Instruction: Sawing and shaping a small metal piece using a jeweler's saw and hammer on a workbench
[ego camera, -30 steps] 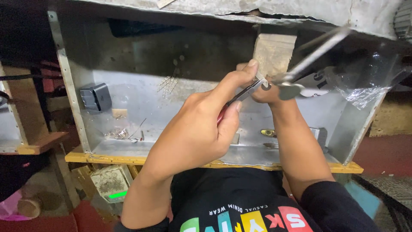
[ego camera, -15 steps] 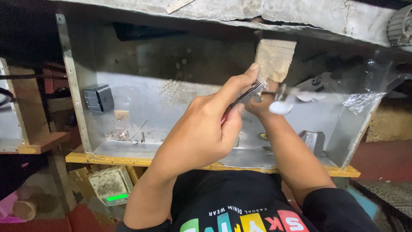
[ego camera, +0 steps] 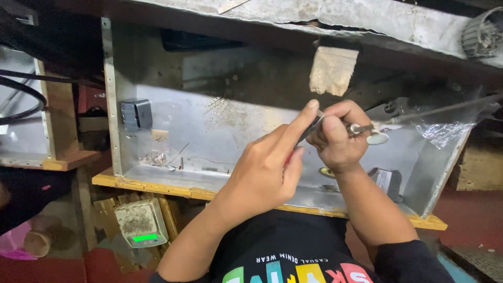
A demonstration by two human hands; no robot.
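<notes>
The 2 hands have come lower over the metal tray (ego camera: 173,131): the left hand (ego camera: 264,167) pinches thin pliers (ego camera: 310,129), the right hand (ego camera: 335,139) grips a small ring piece (ego camera: 360,128) (still touching).

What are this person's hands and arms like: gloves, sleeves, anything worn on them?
Both hands are bare: the left hand and the right hand have no gloves, rings or watch showing. The forearms are uncovered; short black sleeves of a black T-shirt start near the elbows.
</notes>
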